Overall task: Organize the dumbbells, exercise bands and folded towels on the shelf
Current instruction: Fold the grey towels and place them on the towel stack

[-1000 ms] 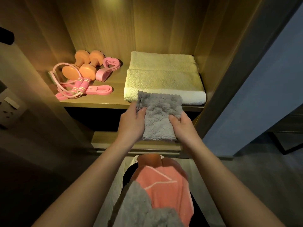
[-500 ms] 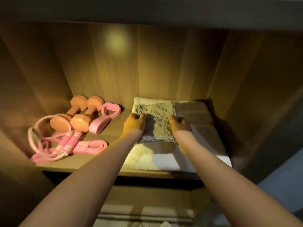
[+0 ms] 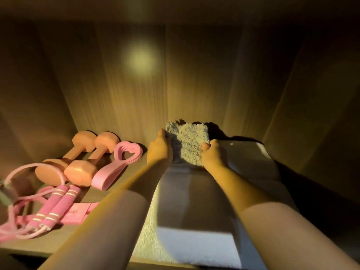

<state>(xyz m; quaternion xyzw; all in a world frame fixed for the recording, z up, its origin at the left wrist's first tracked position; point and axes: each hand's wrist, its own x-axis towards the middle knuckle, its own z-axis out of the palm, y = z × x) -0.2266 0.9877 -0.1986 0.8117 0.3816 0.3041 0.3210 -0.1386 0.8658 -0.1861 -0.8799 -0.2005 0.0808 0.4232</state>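
Lying at the rear of the cream towel [image 3: 194, 201], the grey towel [image 3: 191, 143] is gripped on both sides by the left hand [image 3: 158, 151] and right hand [image 3: 214, 154], its long axis pointed at 12 o'clock.

The shelf's back panel [image 3: 194, 84] stands close beyond both hands. A grey towel [image 3: 191, 145] fills the gap between left hand [image 3: 158, 152] and right hand [image 3: 214, 155]. Just left of the left hand, a looped pink exercise band [image 3: 116, 168] and orange dumbbells [image 3: 80, 173] block the way. Right of the right hand, the folded white towel [image 3: 249, 162] offers open top up to the side panel [image 3: 311, 123].

The left forearm [image 3: 116, 201], at seven o'clock, and right forearm [image 3: 253, 195], at five, are bare, as are the left hand [image 3: 159, 152] and right hand [image 3: 214, 157].
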